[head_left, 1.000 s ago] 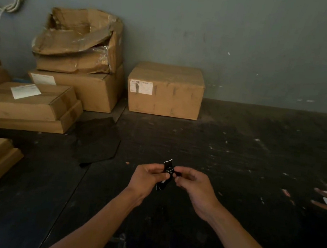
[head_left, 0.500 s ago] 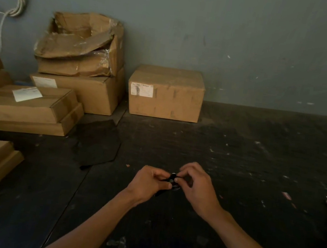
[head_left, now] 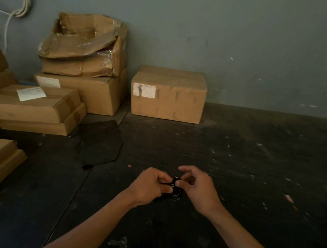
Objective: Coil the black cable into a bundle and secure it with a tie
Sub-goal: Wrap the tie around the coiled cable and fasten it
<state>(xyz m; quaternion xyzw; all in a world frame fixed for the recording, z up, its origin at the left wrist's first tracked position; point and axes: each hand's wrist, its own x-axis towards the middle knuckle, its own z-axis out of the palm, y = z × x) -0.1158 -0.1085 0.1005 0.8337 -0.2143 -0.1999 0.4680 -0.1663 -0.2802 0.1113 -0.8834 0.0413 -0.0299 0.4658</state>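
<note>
Both hands have dropped nearer the floor. Left hand (head_left: 148,185) grips the cable (head_left: 175,194); right hand (head_left: 198,188) pinches its tie (head_left: 175,179), best cinched while the coil stays squeezed.

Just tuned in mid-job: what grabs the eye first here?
Two bare hands meet low at centre, the left hand and right hand pinching a small black cable bundle above the dark floor. Behind, a sealed box stands against the wall, with a crushed box topping a stack at left.
</note>
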